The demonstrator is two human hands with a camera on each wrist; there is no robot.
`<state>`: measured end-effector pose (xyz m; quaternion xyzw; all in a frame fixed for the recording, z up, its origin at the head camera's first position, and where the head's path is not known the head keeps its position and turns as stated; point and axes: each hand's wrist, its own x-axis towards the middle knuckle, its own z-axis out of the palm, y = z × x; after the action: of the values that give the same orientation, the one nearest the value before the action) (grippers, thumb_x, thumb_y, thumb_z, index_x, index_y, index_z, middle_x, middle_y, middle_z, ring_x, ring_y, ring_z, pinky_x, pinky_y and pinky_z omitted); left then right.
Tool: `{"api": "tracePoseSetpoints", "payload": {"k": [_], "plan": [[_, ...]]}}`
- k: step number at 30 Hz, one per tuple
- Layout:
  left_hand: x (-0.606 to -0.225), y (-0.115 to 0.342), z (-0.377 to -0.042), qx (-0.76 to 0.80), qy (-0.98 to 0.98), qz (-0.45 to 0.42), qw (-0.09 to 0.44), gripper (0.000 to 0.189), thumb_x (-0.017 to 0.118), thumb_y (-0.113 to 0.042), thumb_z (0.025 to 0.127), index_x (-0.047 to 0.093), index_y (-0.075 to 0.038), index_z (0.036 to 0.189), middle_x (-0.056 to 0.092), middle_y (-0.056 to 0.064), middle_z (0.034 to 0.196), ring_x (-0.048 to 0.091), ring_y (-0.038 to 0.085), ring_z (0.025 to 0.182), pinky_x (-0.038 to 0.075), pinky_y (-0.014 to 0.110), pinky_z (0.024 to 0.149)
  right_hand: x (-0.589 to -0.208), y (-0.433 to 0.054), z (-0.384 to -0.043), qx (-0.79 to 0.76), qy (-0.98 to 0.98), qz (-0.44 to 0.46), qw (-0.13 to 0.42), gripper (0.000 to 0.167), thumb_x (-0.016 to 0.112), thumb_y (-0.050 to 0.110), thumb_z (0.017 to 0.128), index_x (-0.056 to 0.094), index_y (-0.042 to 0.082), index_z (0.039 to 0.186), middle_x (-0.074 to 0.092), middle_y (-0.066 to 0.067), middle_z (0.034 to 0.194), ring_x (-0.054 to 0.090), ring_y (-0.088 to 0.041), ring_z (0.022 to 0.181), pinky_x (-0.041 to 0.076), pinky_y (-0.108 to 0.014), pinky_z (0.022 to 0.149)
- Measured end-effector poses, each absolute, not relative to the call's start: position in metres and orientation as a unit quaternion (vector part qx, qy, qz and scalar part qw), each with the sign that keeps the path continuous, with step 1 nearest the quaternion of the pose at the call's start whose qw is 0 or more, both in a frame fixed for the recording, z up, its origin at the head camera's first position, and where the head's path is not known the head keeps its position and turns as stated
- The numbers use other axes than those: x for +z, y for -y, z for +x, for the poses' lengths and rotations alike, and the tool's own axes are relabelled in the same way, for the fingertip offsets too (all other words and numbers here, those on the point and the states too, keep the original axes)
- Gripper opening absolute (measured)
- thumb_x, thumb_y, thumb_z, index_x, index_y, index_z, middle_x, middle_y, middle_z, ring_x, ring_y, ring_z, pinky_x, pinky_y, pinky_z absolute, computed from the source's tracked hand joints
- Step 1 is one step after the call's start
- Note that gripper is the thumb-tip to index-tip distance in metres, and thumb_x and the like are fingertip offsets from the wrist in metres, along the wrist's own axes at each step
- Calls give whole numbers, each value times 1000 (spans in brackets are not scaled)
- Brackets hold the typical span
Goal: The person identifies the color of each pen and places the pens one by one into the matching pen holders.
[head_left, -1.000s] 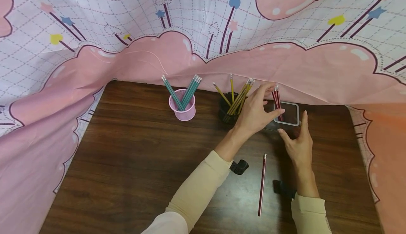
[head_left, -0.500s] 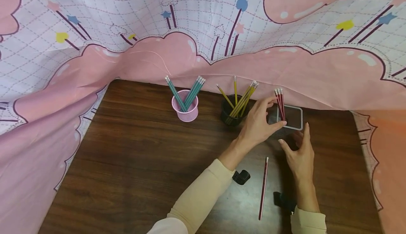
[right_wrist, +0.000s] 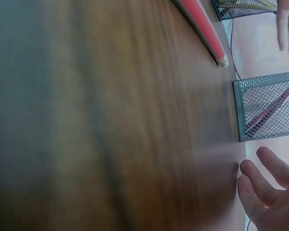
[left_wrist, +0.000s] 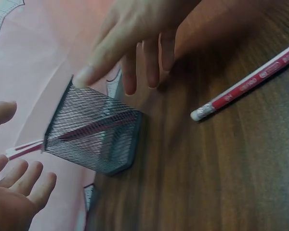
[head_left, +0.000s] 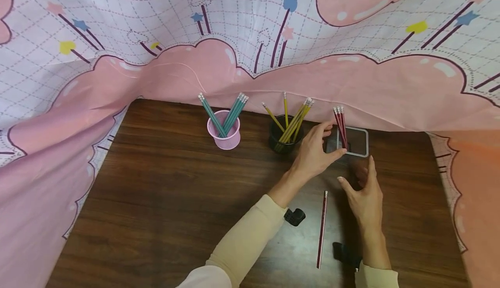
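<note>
A rectangular black mesh pencil holder [head_left: 367, 142] with a pale rim stands at the back right. Several red pencils [head_left: 340, 125] with white erasers lean in it. My left hand [head_left: 312, 149] is beside its left side, fingers spread and holding nothing; the left wrist view shows a gap between its fingers and the mesh holder [left_wrist: 94, 130]. In front of the holder, my right hand [head_left: 367, 201] has thumb and fingers apart, with nothing between them. One more red pencil [head_left: 322, 229] lies on the table between my forearms, eraser end pointing away.
A round black mesh cup [head_left: 282, 148] with several yellow pencils [head_left: 297, 121] stands left of my left hand. Farther left is a pink mesh cup [head_left: 228, 142] with several teal pencils [head_left: 236, 110]. A patterned pink curtain [head_left: 250, 80] hangs behind the wooden table [head_left: 164, 201].
Both hands have drawn back toward me from the rectangular holder, the right one farther. The red pencils stay leaning in it. The loose pencil has not moved.
</note>
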<state>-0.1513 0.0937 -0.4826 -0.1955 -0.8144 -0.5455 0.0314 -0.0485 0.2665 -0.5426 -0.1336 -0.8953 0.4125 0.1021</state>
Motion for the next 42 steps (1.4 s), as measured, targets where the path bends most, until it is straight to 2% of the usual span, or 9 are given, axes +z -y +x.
{"api": "tracePoseSetpoints", "payload": {"k": [5, 12, 18, 22, 28, 35, 42], "plan": [[-494, -98, -155, -544, 818, -187, 8, 78, 83, -31, 82, 43, -9, 146, 54, 9, 139, 56, 19, 124, 46, 15, 92, -542, -263, -37, 407, 899, -126, 100, 101, 82, 24, 84, 17, 27, 160, 56, -21, 139, 56, -40, 122, 43, -54, 99], [-503, -105, -166, -522, 830, -195, -27, 86, 82, -40, 81, 40, -11, 149, 51, 5, 144, 48, 13, 132, 36, 19, 106, -541, -255, -29, 411, 900, -107, 101, 100, 82, 17, 83, 19, 21, 160, 57, -19, 138, 56, -39, 121, 43, -52, 97], [-509, -107, -169, -547, 815, -189, -34, 87, 84, -38, 79, 38, -13, 149, 50, 4, 144, 49, 12, 131, 37, 19, 105, -540, -252, -24, 405, 905, -104, 77, 99, 82, 22, 84, 19, 21, 160, 55, -19, 140, 53, -39, 125, 43, -53, 99], [-515, -107, -172, -539, 820, -189, -43, 88, 84, -40, 79, 38, -14, 150, 49, 2, 146, 45, 10, 133, 36, 21, 107, -539, -250, -18, 391, 913, -99, 58, 89, 80, 28, 85, 29, 16, 157, 58, -20, 134, 56, -37, 121, 45, -52, 97], [-520, -112, -173, -523, 826, -197, -70, 93, 82, -47, 79, 35, -15, 152, 44, -1, 151, 39, 9, 139, 33, 23, 110, -535, -246, -7, 367, 925, -85, 47, 71, 79, 32, 86, 47, 4, 142, 62, -18, 125, 59, -34, 110, 50, -49, 88], [-525, -115, -173, -549, 809, -190, -93, 92, 81, -47, 80, 32, -21, 154, 39, -7, 154, 35, 7, 141, 35, 27, 111, -529, -234, 2, 330, 939, -97, -23, 61, 71, 35, 92, 48, 1, 137, 61, -17, 116, 62, -33, 101, 53, -51, 80], [-527, -116, -173, -556, 806, -173, -105, 90, 81, -46, 80, 34, -22, 153, 43, -6, 152, 37, 10, 140, 36, 31, 111, -523, -224, -2, 302, 945, -105, -65, 56, 73, 33, 90, 52, 3, 133, 65, -15, 106, 65, -31, 95, 52, -50, 79]]}}
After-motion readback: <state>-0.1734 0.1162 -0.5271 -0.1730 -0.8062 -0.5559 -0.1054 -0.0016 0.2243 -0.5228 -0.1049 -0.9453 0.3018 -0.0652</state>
